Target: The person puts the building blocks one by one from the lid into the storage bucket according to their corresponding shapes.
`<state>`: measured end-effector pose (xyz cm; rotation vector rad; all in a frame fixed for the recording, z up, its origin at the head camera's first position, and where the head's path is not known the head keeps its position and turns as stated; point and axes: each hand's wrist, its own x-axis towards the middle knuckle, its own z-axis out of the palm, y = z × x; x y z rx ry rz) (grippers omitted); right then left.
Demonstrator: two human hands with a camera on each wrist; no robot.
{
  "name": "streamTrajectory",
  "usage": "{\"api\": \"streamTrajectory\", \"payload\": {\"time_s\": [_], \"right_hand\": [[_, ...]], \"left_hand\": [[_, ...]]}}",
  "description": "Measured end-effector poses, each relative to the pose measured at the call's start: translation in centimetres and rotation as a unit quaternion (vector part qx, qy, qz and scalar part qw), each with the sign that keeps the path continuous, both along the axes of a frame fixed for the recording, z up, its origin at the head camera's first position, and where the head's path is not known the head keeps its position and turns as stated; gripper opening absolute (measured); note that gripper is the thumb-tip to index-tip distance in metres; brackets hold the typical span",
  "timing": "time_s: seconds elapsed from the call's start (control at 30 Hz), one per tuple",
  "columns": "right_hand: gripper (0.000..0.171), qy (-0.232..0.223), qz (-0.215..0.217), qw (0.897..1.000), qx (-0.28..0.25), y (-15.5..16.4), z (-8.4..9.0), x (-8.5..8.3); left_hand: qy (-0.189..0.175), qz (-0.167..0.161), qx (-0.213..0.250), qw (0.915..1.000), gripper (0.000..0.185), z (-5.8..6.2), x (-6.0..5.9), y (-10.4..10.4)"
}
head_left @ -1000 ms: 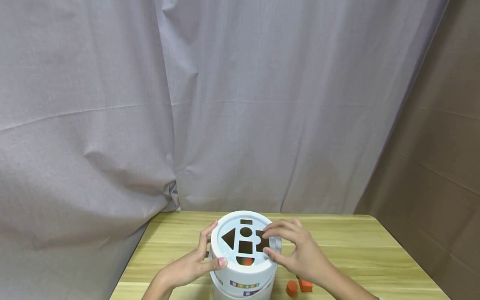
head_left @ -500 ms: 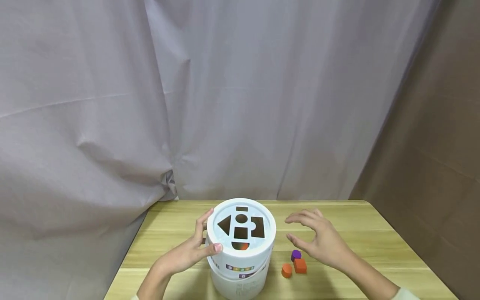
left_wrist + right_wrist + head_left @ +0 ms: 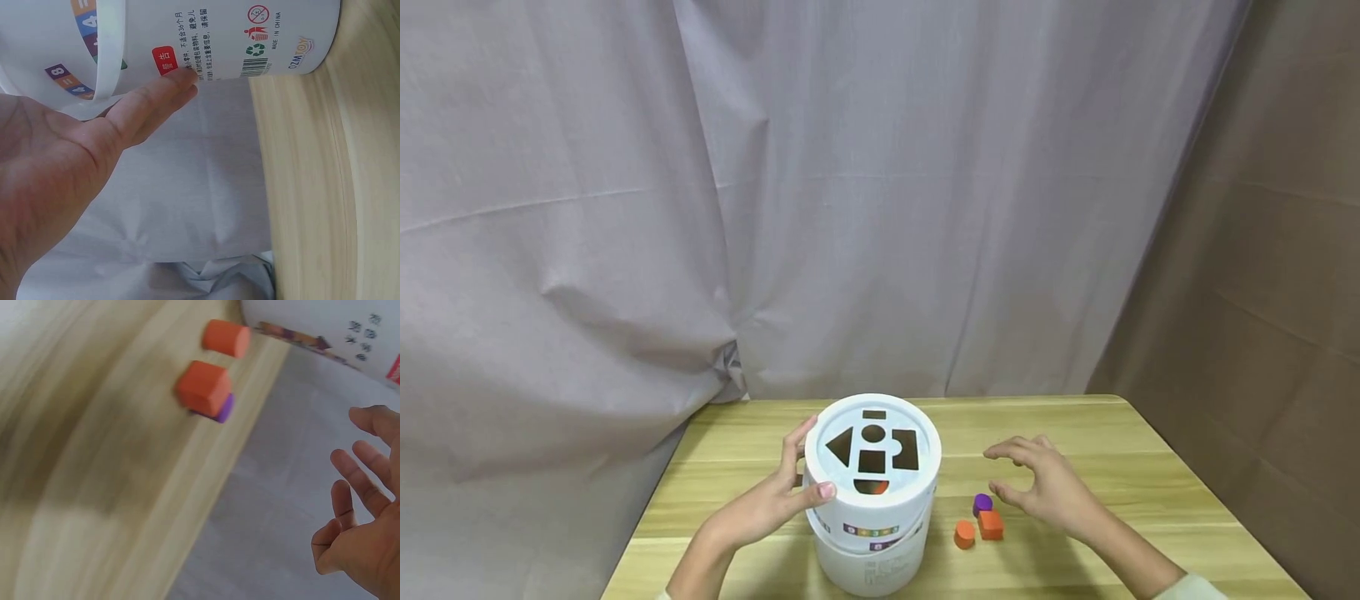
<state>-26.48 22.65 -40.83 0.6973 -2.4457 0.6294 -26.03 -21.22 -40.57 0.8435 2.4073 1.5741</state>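
A white shape-sorter bucket [image 3: 872, 567] stands upright, with cut-out shapes in its round lid [image 3: 842, 483] and printed strips on its side. My left hand [image 3: 767, 500] holds its left side near the top, thumb at the front of the rim and fingers round the back. In the left wrist view, fingers [image 3: 150, 103] lie along the bucket's wall near a white handle [image 3: 109, 50]. To the bucket's right, my right hand [image 3: 1052, 487] hovers with thumb and fingers apart, nothing between them. Near it lie an orange cube [image 3: 991, 525], an orange cylinder [image 3: 965, 535] and a purple round block [image 3: 982, 504].
The bucket and blocks are on a wood-grain table [image 3: 1097, 450]. A grey curtain [image 3: 865, 208] hangs behind it, and a brown cloth [image 3: 1262, 333] runs along the right. Something orange shows inside the bucket through the front opening.
My right hand has moved off the lid to the right and stays spread above the table. The purple block now shows beside the orange ones. My left hand keeps its place on the bucket.
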Motion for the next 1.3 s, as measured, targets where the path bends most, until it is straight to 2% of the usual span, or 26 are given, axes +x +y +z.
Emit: {"api": "streamTrajectory", "payload": {"time_s": [0.2, 0.37, 0.47, 0.6, 0.67, 0.77, 0.9, 1.03, 1.3], "right_hand": [[0.045, -0.029, -0.011, 0.999, 0.007, 0.4, -3.0, -0.8], [0.049, -0.04, -0.017, 0.999, 0.026, 0.8, -4.6, -1.5], [0.05, -0.055, -0.001, 0.997, 0.054, 1.1, -5.3, -2.2], [0.049, -0.08, 0.046, 0.992, 0.088, 1.6, -6.2, -2.8], [0.052, -0.088, 0.069, 0.989, 0.094, 1.8, -6.6, -2.9], [0.047, -0.086, 0.085, 0.988, 0.1, 1.9, -6.9, -2.8], [0.035, -0.09, 0.081, 0.986, 0.113, 1.8, -7.2, -2.6], [0.034, -0.079, 0.079, 0.986, 0.121, 1.7, -7.1, -2.5], [0.03, -0.073, 0.095, 0.988, 0.096, 2.1, -7.0, -1.9]], "left_hand": [[-0.006, 0.0, 0.001, 1.0, 0.104, -0.1, 0.7, -0.4], [-0.002, -0.002, -0.001, 1.0, 0.103, -0.1, 1.0, -0.3], [0.0, 0.001, 0.001, 1.0, 0.104, -0.2, 1.2, -0.1], [0.001, -0.003, 0.003, 1.0, 0.104, -0.3, 1.4, 0.2], [0.005, -0.007, 0.003, 1.0, 0.103, -0.3, 1.4, 0.3], [0.011, -0.008, 0.001, 0.9999, 0.104, -0.3, 1.6, 0.4], [0.016, -0.009, -0.004, 0.9998, 0.104, -0.4, 1.9, 0.3], [0.024, -0.012, -0.005, 0.9996, 0.104, -0.5, 2.0, 0.3], [0.044, -0.006, -0.011, 0.999, 0.103, -0.5, 1.9, 0.8]]}}
